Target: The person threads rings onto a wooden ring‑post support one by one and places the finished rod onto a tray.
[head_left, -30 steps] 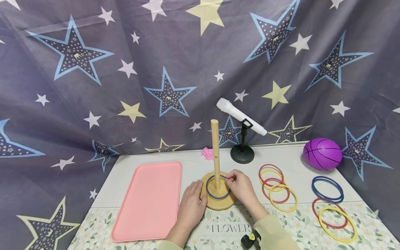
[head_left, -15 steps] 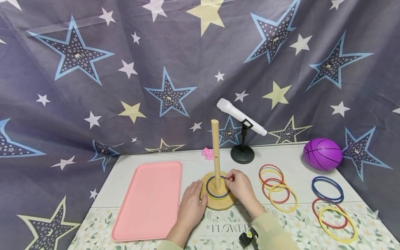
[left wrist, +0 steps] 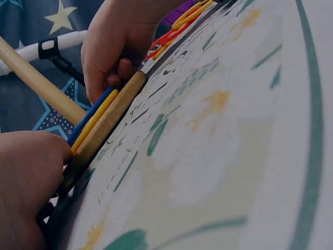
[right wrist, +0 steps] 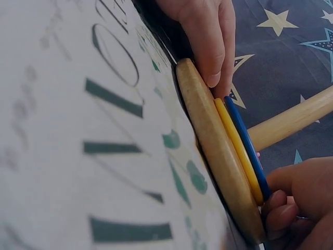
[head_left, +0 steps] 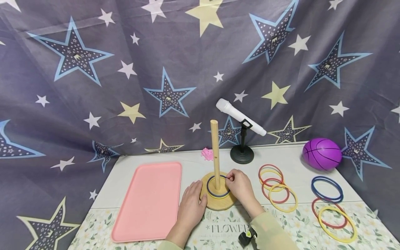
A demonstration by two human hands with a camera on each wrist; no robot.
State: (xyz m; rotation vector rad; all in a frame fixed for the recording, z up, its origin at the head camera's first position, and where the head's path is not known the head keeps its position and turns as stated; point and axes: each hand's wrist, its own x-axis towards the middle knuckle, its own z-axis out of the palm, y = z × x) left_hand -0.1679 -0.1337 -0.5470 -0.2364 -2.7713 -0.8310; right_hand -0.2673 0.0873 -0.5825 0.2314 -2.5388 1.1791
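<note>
A wooden peg [head_left: 215, 152] stands upright on a round wooden base [head_left: 218, 205] in the head view. Round the foot of the peg lies a yellow ring [right wrist: 240, 151], with a blue ring [right wrist: 250, 143] directly on top of it. My right hand [head_left: 241, 187] pinches the blue ring's right side between thumb and curled fingers. At the base's left edge rests my left hand [head_left: 192, 206], its fingers fairly straight. In the right wrist view the left fingertips touch the base's side, close to the rings.
A pink tray [head_left: 150, 201] lies to the left. Right of the base are loose red and yellow rings [head_left: 295, 196], then blue rings [head_left: 312, 187] and others. Behind stand a white microphone [head_left: 239, 114] on a black stand, a purple ball [head_left: 322, 154] and a small pink item [head_left: 207, 153].
Both hands keep almost the same places. The blue ring's front edge has shifted very slightly over the yellow ring, with the right hand still pinching it.
</note>
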